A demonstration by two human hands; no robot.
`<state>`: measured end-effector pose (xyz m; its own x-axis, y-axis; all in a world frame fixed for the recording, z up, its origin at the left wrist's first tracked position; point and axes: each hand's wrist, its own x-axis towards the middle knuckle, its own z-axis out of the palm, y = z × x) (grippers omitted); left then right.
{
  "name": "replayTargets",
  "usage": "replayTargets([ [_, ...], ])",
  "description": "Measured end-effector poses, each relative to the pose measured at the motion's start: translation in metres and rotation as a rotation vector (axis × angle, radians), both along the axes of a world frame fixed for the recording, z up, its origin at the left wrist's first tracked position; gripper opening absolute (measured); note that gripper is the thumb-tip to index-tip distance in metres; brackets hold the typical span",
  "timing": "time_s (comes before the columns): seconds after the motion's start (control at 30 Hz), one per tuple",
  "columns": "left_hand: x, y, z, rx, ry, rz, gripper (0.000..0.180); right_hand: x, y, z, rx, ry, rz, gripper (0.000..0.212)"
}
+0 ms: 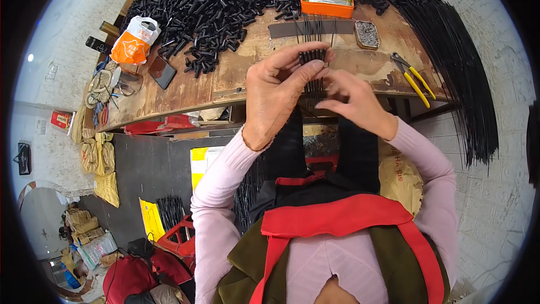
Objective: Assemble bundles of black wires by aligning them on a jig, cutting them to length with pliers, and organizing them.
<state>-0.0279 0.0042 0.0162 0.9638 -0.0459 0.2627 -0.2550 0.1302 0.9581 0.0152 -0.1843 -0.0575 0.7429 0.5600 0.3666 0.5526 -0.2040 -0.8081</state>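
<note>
My left hand [273, 93] is closed round a bundle of thin black rods [315, 29], pinching it between thumb and fingers just above the table's front edge. A row of short, thicker black sleeves [313, 55] shows between those fingers. The thin rods stick out beyond the sleeves, over the tabletop, and also hang below the hand. My right hand [360, 101] is right beside the lower part of the bundle, thumb and fingers apart. Its fingertips are slightly blurred, and whether they touch the rods is unclear.
Black tubular pieces [202, 8] are heaped along the wooden table's [230, 73] back. An orange tin [327, 10], a tray of small metal pieces [367, 35], yellow-handled pliers [413, 79] and a dark phone-like slab [162, 72] lie nearer. Long black rods [464, 79] overhang the right edge.
</note>
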Motion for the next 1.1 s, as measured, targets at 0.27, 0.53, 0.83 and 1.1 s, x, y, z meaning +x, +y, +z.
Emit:
replayTargets([
  [0.27, -0.001, 0.005, -0.001, 0.059, 0.018, 0.030, 0.030, 0.015, 0.007, -0.016, -0.032, -0.237, 0.064, 0.015],
  [0.53, 0.002, 0.007, -0.004, -0.010, 0.014, 0.027, 0.028, 0.020, 0.009, -0.027, 0.005, -0.182, 0.121, 0.018],
  [0.83, 0.005, 0.009, -0.002, -0.039, -0.010, 0.028, 0.027, 0.023, 0.008, -0.020, -0.008, -0.134, 0.146, 0.015],
  [1.1, -0.009, -0.001, -0.001, -0.136, 0.061, 0.020, 0.032, 0.083, -0.007, -0.013, -0.198, -0.430, -0.008, 0.026],
])
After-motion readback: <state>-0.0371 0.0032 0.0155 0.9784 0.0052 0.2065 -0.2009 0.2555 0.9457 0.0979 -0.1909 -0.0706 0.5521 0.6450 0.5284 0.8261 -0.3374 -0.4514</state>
